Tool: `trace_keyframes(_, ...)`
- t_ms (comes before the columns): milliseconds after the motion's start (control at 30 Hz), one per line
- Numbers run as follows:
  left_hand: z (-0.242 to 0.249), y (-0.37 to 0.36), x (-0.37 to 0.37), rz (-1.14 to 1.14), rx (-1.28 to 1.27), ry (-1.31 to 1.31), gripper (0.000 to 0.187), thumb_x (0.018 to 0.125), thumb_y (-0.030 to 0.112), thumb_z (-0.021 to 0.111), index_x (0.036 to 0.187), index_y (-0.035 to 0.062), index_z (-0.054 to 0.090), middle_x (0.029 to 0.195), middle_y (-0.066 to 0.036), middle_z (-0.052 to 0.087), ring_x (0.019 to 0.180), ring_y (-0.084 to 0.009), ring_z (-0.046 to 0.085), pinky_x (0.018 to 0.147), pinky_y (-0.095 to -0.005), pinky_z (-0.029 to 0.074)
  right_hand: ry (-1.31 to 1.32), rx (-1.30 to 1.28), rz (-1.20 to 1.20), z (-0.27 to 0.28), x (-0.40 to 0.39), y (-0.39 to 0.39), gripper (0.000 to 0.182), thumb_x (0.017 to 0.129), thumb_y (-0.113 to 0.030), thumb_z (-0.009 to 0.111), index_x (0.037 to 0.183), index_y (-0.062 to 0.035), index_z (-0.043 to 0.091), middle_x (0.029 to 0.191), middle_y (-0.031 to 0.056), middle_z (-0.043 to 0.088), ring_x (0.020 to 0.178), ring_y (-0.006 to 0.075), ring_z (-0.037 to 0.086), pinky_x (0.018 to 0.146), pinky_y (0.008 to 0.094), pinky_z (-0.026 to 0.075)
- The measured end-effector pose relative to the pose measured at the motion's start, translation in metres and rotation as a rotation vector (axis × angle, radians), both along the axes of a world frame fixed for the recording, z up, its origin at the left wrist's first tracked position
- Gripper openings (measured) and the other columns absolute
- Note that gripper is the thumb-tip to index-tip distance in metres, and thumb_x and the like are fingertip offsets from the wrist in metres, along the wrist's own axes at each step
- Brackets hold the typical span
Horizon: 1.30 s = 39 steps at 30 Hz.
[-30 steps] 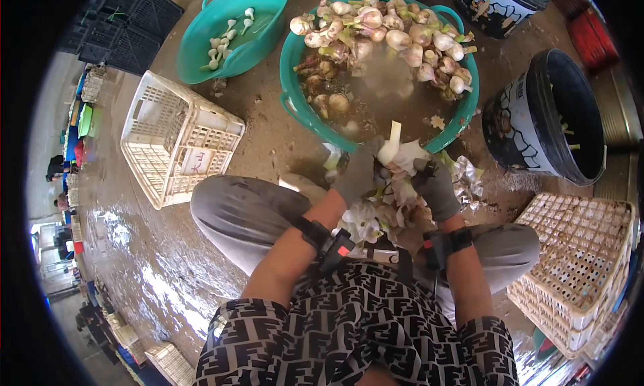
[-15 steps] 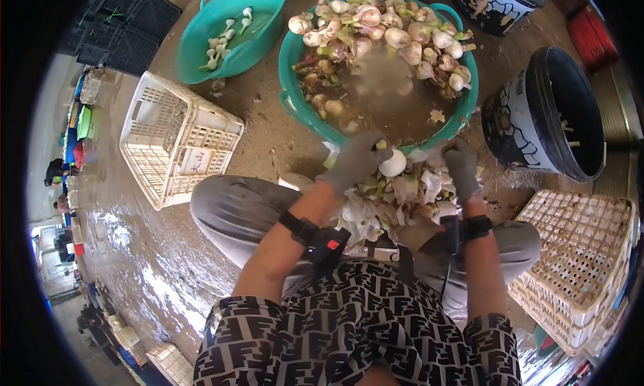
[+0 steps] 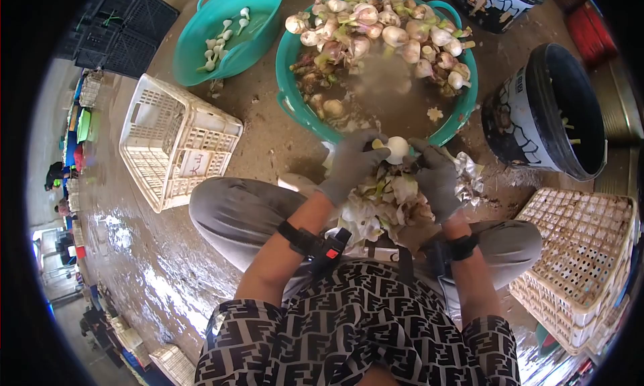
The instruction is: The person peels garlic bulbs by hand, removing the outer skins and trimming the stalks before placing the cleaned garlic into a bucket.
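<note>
A peeled white garlic bulb is between my two gloved hands, just in front of the green tub's near rim. My left hand grips it by its short cut stem, fingers closed. My right hand has its fingers bent in against the bulb's right side; the fingertips are partly hidden. Under both hands lies a heap of papery garlic skins, and more loose skins lie right of my right hand. The green tub holds murky water and many unpeeled garlic bulbs.
A teal basin with several white bulbs stands at the upper left. Beside it is a white plastic crate. To the right stand a black bucket with stem pieces inside and stacked dirty crates. The floor is wet.
My right hand has come back left, from apart to against the bulb. Loose skins now show on the ground to its right. My left hand still holds the bulb, moved slightly up.
</note>
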<state>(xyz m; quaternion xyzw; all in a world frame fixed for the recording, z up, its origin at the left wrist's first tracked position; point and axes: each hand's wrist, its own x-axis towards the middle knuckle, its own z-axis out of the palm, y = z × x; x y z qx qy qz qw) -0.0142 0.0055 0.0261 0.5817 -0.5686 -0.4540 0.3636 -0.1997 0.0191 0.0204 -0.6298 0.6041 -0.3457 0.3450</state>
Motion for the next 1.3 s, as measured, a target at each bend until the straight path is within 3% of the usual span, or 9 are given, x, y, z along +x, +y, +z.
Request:
trace_keyframes(167, 0.006, 0.010, -0.015, -0.019, -0.136, -0.100, 0.023, 0.069, 0.011, 0.070, 0.090, 0.0061, 0.064, 0.079, -0.003, 0.060, 0.066, -0.0093, 0.054, 0.062, -0.0245, 0.045, 0.045, -0.228, 0.014, -0.011, 0.008, -0.005, 0.027, 0.072, -0.012, 0.068, 0.099, -0.0099, 0.063, 0.087, 0.0108, 0.063, 0.082, 0.0264, 0.061, 0.071, 0.0329, 0.048)
trace_keyframes(367, 0.004, 0.015, -0.014, -0.027, -0.126, 0.007, 0.022, 0.069, 0.007, 0.070, 0.090, 0.0062, 0.063, 0.077, -0.003, 0.058, 0.065, -0.0087, 0.053, 0.063, -0.0239, 0.046, 0.188, -0.184, -0.022, -0.027, -0.008, -0.012, 0.012, 0.073, -0.009, 0.064, 0.085, -0.0079, 0.063, 0.083, 0.0105, 0.063, 0.079, 0.0293, 0.060, 0.068, 0.0345, 0.048)
trace_keyframes(467, -0.015, 0.008, -0.005, 0.005, -0.191, 0.140, 0.023, 0.069, 0.005, 0.069, 0.091, 0.0055, 0.062, 0.076, -0.001, 0.057, 0.064, -0.0082, 0.051, 0.062, -0.0237, 0.045, 0.529, 0.090, -0.055, -0.039, -0.030, -0.012, 0.019, 0.071, -0.001, 0.063, 0.090, -0.0066, 0.064, 0.080, 0.0085, 0.063, 0.076, 0.0238, 0.061, 0.067, 0.0330, 0.047)
trace_keyframes(567, -0.004, 0.009, 0.000, 0.059, -0.076, 0.134, 0.024, 0.072, 0.005, 0.068, 0.095, 0.0044, 0.060, 0.078, -0.001, 0.057, 0.068, -0.0075, 0.052, 0.063, -0.0233, 0.046, 0.164, 0.417, 0.027, -0.059, -0.045, -0.011, 0.029, 0.074, -0.013, 0.065, 0.102, -0.0073, 0.059, 0.093, 0.0093, 0.065, 0.078, 0.0203, 0.062, 0.068, 0.0308, 0.048)
trace_keyframes(700, 0.025, 0.014, -0.009, -0.013, 0.075, -0.033, 0.025, 0.076, 0.008, 0.067, 0.099, 0.0035, 0.059, 0.079, 0.000, 0.056, 0.073, -0.0064, 0.053, 0.065, -0.0218, 0.046, -0.749, 0.409, 0.112, -0.031, -0.009, -0.004, 0.039, 0.080, -0.014, 0.063, 0.115, 0.0000, 0.052, 0.103, 0.0084, 0.061, 0.084, 0.0148, 0.059, 0.071, 0.0271, 0.049)
trace_keyframes(800, 0.014, 0.015, -0.012, -0.090, 0.237, 0.428, 0.026, 0.076, 0.010, 0.067, 0.100, 0.0047, 0.059, 0.077, 0.000, 0.055, 0.074, -0.0070, 0.052, 0.065, -0.0229, 0.046, -0.822, 0.487, 0.011, 0.003, -0.002, 0.001, 0.041, 0.082, -0.012, 0.061, 0.118, 0.0037, 0.049, 0.105, 0.0094, 0.059, 0.088, 0.0150, 0.059, 0.077, 0.0269, 0.049)
trace_keyframes(1000, -0.004, -0.004, -0.007, -0.209, -0.227, -0.042, 0.026, 0.074, 0.014, 0.069, 0.097, 0.0054, 0.058, 0.079, -0.005, 0.057, 0.073, -0.0143, 0.058, 0.065, -0.0287, 0.047, -0.840, 0.578, 0.160, -0.011, -0.003, 0.001, 0.042, 0.079, -0.015, 0.065, 0.115, 0.0023, 0.051, 0.103, 0.0084, 0.059, 0.090, 0.0150, 0.057, 0.079, 0.0269, 0.048)
trace_keyframes(1100, -0.015, -0.006, -0.016, -0.235, -0.410, -0.148, 0.019, 0.077, 0.014, 0.066, 0.089, 0.0036, 0.056, 0.078, -0.008, 0.059, 0.070, -0.0203, 0.060, 0.063, -0.0293, 0.046, -0.479, 0.432, 0.172, -0.019, 0.005, 0.004, 0.044, 0.076, -0.017, 0.068, 0.113, 0.0004, 0.052, 0.102, 0.0083, 0.057, 0.091, 0.0157, 0.056, 0.080, 0.0276, 0.047)
trace_keyframes(1300, -0.026, -0.003, -0.013, 0.094, -0.201, -0.179, 0.016, 0.077, 0.014, 0.065, 0.086, 0.0055, 0.055, 0.074, -0.011, 0.057, 0.072, -0.0262, 0.058, 0.062, -0.0344, 0.045, -0.654, 0.360, 0.145, -0.005, 0.003, 0.009, 0.047, 0.072, -0.013, 0.071, 0.112, -0.0008, 0.051, 0.100, 0.0074, 0.056, 0.090, 0.0155, 0.055, 0.078, 0.0275, 0.046)
